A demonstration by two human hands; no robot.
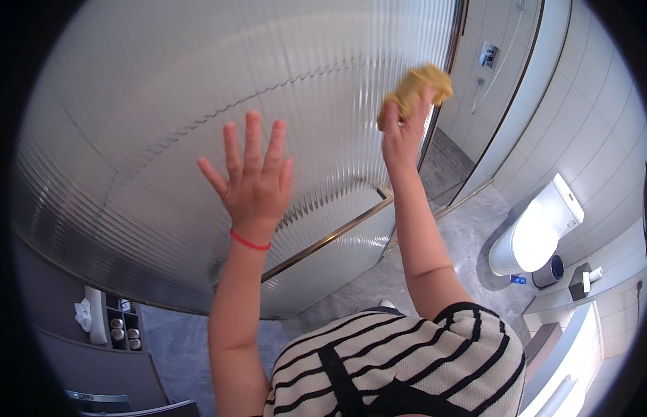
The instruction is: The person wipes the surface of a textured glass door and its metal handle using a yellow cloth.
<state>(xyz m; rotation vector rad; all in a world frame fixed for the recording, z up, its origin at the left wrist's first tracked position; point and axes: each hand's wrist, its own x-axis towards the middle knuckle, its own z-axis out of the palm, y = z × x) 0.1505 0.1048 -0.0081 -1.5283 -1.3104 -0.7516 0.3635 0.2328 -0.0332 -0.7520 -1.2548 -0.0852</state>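
Note:
A ribbed glass door (313,130) fills the view in front of me, with a brass-coloured bar handle (328,237) across its lower part. My left hand (258,182) is spread, palm towards the glass, above the handle's left part; it holds nothing. A red cord circles that wrist. In my right hand (404,140) is a bunched yellow cloth (420,88), somewhat blurred, at the glass near the door's right edge. Whether the cloth presses on the pane cannot be made out for certain.
Right of the door lies a tiled shower area with a hose and a wall control (488,54). A white toilet (537,229) and a dark bin (548,271) stand at the right. Lower left, a dark cabinet (89,370) bears a tissue pack (95,315) and a divided organizer (123,326).

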